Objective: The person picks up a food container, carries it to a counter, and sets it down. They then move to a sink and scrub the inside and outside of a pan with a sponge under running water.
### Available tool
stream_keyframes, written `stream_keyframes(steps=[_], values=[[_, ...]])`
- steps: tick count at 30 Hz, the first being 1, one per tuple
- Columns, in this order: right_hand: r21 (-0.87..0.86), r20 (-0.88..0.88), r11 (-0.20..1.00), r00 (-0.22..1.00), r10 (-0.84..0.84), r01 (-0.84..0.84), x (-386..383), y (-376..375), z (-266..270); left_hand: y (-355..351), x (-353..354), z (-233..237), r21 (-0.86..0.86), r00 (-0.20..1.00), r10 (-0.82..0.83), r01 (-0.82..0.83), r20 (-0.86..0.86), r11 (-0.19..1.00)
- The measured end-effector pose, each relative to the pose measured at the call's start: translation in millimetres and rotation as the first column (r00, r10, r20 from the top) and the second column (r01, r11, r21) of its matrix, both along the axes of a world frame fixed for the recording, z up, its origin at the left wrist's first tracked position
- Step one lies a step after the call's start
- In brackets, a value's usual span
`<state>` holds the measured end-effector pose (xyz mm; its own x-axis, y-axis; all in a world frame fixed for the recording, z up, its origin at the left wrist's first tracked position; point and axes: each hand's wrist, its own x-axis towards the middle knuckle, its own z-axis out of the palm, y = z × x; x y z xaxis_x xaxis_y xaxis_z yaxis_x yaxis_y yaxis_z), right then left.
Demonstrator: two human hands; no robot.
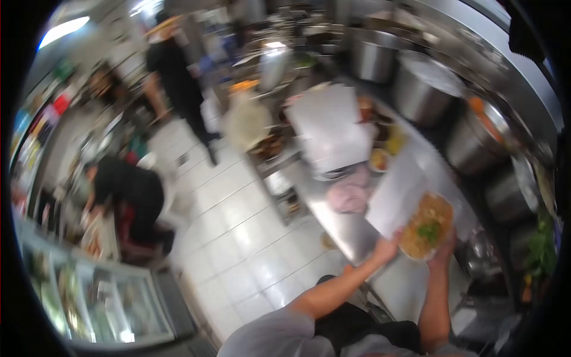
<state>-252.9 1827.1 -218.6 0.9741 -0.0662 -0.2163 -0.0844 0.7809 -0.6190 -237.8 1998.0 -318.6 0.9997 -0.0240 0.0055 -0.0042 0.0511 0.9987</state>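
Both my hands hold an oblong dish of food (426,226) over the steel counter. The food is orange-brown with chopped green herbs in the middle; its exact kind is blurred. My left hand (388,247) grips the dish's left edge, and my right hand (442,250) grips its right edge with the fingers partly hidden. Just beyond the dish a white sheet of paper (386,199) lies on the counter. To its left is a crumpled pink cloth (348,193).
A stack of white sheets (330,128) lies farther along the steel counter (324,208). Large metal pots (425,86) line the right side. Two people in dark clothes, one standing (178,77) and one bent over (131,193), are at the left, near a glass-fronted fridge (98,297).
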Motion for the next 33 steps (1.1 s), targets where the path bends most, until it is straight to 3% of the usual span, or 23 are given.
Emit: stream_keyframes(steps=[1, 4, 7, 8, 13, 17, 20, 23, 26, 28, 30, 31, 32, 33], values=[[0.123, -0.061, 0.992, 0.998, 0.031, -0.023, -18, 7, 4, 11, -24, 21, -0.023, 0.997, 0.036, -0.038, -0.066, 0.999], [0.146, -0.089, 0.989, 0.995, 0.046, -0.033, -62, 32, 24, 24, -71, 16, -0.194, 0.976, 0.216, -0.213, -0.008, 0.958], [0.155, -0.067, 0.978, 0.986, 0.152, -0.140, -112, 58, 32, 59, -130, 16, -0.252, 0.964, 0.154, -0.208, -0.218, 0.945], [0.190, -0.046, 0.962, 0.977, 0.208, -0.195, -125, 68, 30, 72, -149, 22, -0.287, 0.970, 0.168, -0.213, -0.175, 0.934], [0.119, 0.067, 0.915, 0.923, 0.380, -0.385, -163, 127, 4, 145, -236, 56, -0.110, 0.920, 0.324, -0.354, -0.220, 0.929], [0.184, -0.114, 0.868, 0.868, 0.484, -0.460, -179, 186, -7, 205, -286, 65, -0.039, 0.831, 0.448, -0.486, -0.330, 0.873], [0.234, -0.123, 0.783, 0.781, 0.612, -0.576, -175, 238, -27, 258, -311, 59, 0.119, 0.678, 0.466, -0.493, -0.569, 0.862], [0.213, -0.161, 0.731, 0.714, 0.681, -0.649, -166, 298, -39, 301, -317, 33, 0.037, 0.689, 0.700, -0.708, -0.188, 0.706], [0.196, -0.118, 0.638, 0.628, 0.769, -0.745, -159, 370, -29, 359, -329, 36, 0.184, 0.606, 0.692, -0.686, -0.391, 0.704], [0.202, -0.116, 0.603, 0.592, 0.797, -0.772, -148, 414, -29, 394, -326, 86, 0.282, 0.585, 0.655, -0.604, -0.478, 0.745], [0.203, -0.134, 0.604, 0.589, 0.797, -0.771, -139, 454, -21, 422, -324, 76, 0.369, 0.565, 0.724, -0.625, -0.395, 0.689], [0.197, -0.131, 0.607, 0.593, 0.794, -0.770, -135, 474, -14, 446, -320, 49, 0.224, 0.534, 0.738, -0.725, -0.413, 0.651], [0.180, -0.101, 0.611, 0.603, 0.791, -0.771, -132, 492, -6, 461, -316, 50, 0.226, 0.525, 0.773, -0.754, -0.356, 0.617], [0.182, -0.116, 0.612, 0.602, 0.790, -0.769, -128, 507, -3, 472, -307, 59, 0.075, 0.482, 0.799, -0.839, -0.358, 0.540]])
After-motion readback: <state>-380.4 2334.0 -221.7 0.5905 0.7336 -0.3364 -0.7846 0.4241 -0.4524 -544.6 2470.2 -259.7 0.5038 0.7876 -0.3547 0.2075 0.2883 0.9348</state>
